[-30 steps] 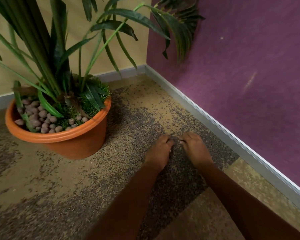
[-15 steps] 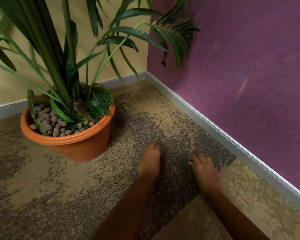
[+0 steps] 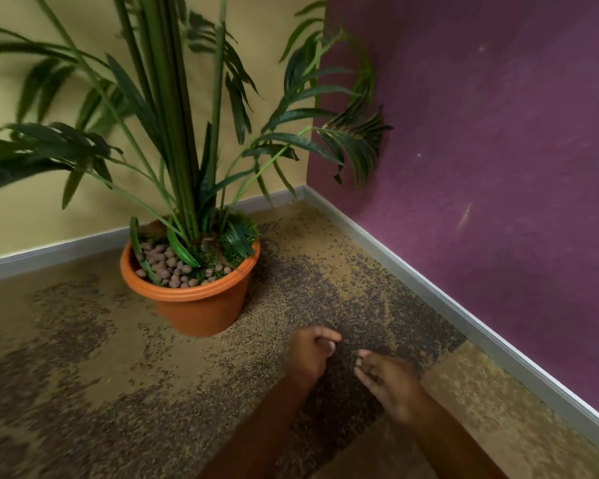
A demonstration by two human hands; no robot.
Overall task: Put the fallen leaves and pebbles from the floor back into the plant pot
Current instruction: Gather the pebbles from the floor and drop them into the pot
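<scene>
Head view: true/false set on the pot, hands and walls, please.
1. The pot stands upright on the carpet. True.
2. Pebbles lie inside the pot. True.
3. Both hands are in the pot. False: the left hand and right hand are over the carpet, apart from the pot.
4. The wall on the right is yellow. False: that wall is purple; the yellow wall is behind the plant.
5. The left hand's fingers are curled. True.
</scene>
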